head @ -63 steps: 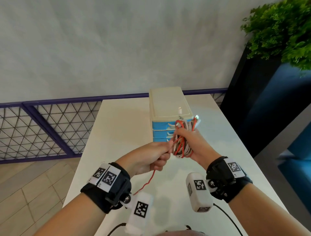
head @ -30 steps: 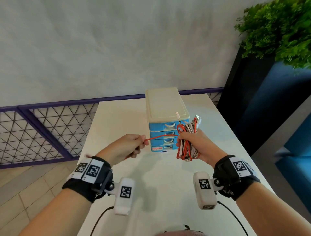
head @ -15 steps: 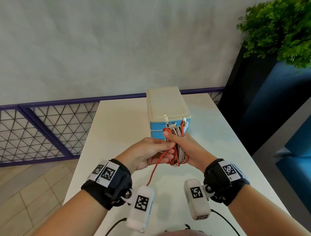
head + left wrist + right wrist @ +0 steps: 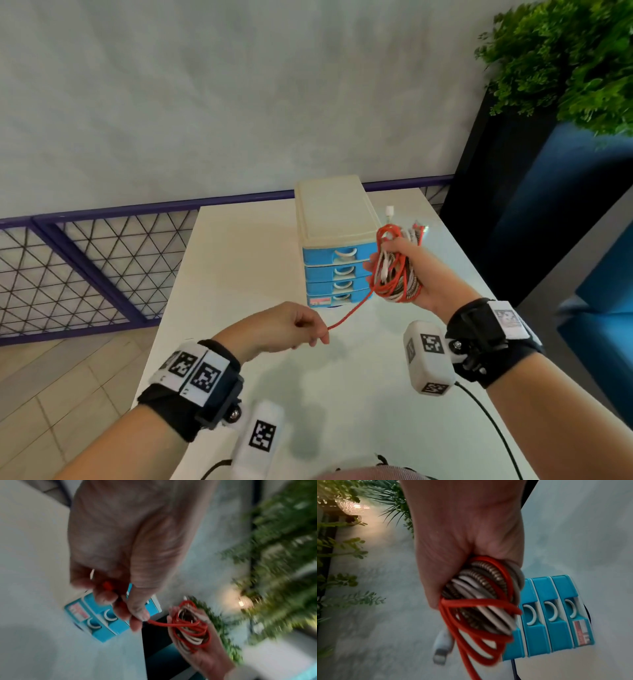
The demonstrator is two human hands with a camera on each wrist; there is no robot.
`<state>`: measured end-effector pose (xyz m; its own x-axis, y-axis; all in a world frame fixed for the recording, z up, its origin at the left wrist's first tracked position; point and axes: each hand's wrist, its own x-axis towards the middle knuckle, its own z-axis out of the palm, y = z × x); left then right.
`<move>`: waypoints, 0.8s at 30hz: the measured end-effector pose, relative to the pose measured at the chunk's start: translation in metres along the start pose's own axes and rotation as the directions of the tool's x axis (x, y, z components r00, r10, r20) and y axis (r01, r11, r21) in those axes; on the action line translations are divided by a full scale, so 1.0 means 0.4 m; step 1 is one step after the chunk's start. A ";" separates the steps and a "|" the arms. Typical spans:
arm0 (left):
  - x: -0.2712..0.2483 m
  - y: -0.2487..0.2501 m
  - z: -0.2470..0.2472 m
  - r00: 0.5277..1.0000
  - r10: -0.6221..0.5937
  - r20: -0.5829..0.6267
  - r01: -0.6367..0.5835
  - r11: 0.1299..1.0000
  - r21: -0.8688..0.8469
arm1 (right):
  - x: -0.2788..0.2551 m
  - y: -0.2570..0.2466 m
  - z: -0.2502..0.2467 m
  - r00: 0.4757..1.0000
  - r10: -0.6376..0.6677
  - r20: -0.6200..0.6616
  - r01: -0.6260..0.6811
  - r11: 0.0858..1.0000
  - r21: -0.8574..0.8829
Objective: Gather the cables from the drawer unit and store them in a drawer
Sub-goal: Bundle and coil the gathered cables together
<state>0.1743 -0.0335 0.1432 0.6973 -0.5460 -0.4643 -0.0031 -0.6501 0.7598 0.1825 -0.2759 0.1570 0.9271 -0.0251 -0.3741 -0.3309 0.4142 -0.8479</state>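
Right hand (image 4: 407, 274) grips the coiled bundle of cables (image 4: 394, 270), red, white and braided loops, held in the air just in front of the drawer unit's (image 4: 337, 240) right side. Left hand (image 4: 281, 329) pinches the free tail of the red cable (image 4: 349, 317) between thumb and fingertip; tail runs fairly taut from the pinch up to the bundle. Step in hand looks like winding that last tail into the coil. To do it well: keep light tension, lay each turn beside the others rather than across, have the right thumb trap every new loop so the coil doesn't spring open, tuck the plug end inside. A white plug (image 4: 389, 210) sticks up from the bundle and could snag. All four drawers look closed, so one needs opening on the table (image 4: 239, 260) before the bundle goes in.
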 end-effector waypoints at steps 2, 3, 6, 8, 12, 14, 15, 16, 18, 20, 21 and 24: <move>0.023 0.012 -0.003 0.958 0.124 -0.258 -0.075 0.979 0.191 | -0.018 0.007 0.023 0.993 0.055 0.103 -0.041 0.990 -0.136; 0.029 0.022 -0.005 0.918 0.186 -0.350 -0.111 0.968 0.223 | -0.022 0.016 0.035 0.988 0.068 0.140 -0.043 0.983 -0.179; 0.041 0.049 -0.005 0.838 0.314 -0.447 -0.226 0.944 0.239 | -0.030 0.042 0.063 0.984 0.065 0.166 -0.010 0.949 -0.314; 0.041 0.059 -0.002 0.805 0.353 -0.476 -0.274 0.934 0.230 | -0.032 0.053 0.073 0.981 0.058 0.183 0.008 0.940 -0.342; 0.043 0.059 0.003 0.724 0.340 -0.601 -0.351 0.931 0.103 | -0.037 0.067 0.087 0.972 0.075 0.223 -0.014 0.965 -0.263; 0.047 0.059 0.006 0.725 0.320 -0.610 -0.367 0.929 0.051 | -0.044 0.077 0.097 0.970 0.070 0.235 -0.002 0.960 -0.278; 0.049 0.059 0.007 0.740 0.308 -0.598 -0.362 0.932 0.033 | -0.047 0.082 0.102 0.971 0.063 0.229 0.008 0.954 -0.299; 0.049 0.059 0.007 0.759 0.300 -0.578 -0.352 0.936 0.022 | -0.048 0.085 0.104 0.974 0.057 0.217 0.017 0.947 -0.322; 0.045 0.054 -0.001 0.789 0.298 -0.537 -0.324 0.945 0.048 | -0.046 0.088 0.104 0.981 0.053 0.186 0.019 0.932 -0.363; 0.027 0.050 -0.018 0.769 0.365 -0.525 -0.314 0.931 0.186 | -0.039 0.085 0.094 0.987 0.078 0.139 -0.015 0.913 -0.409; 0.017 0.049 -0.027 0.741 0.450 -0.498 -0.312 0.888 0.338 | -0.037 0.080 0.090 0.987 0.099 0.124 -0.035 0.898 -0.438; -0.005 0.053 -0.035 0.701 0.689 -0.183 -0.235 0.465 0.853 | -0.040 0.064 0.102 0.966 0.198 0.167 -0.077 0.835 -0.544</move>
<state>0.1828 -0.0389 0.1665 0.6176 -0.7344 0.2815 -0.7772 -0.6248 0.0748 0.1665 -0.2279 0.1567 0.8596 0.2099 -0.4659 -0.4434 -0.1472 -0.8842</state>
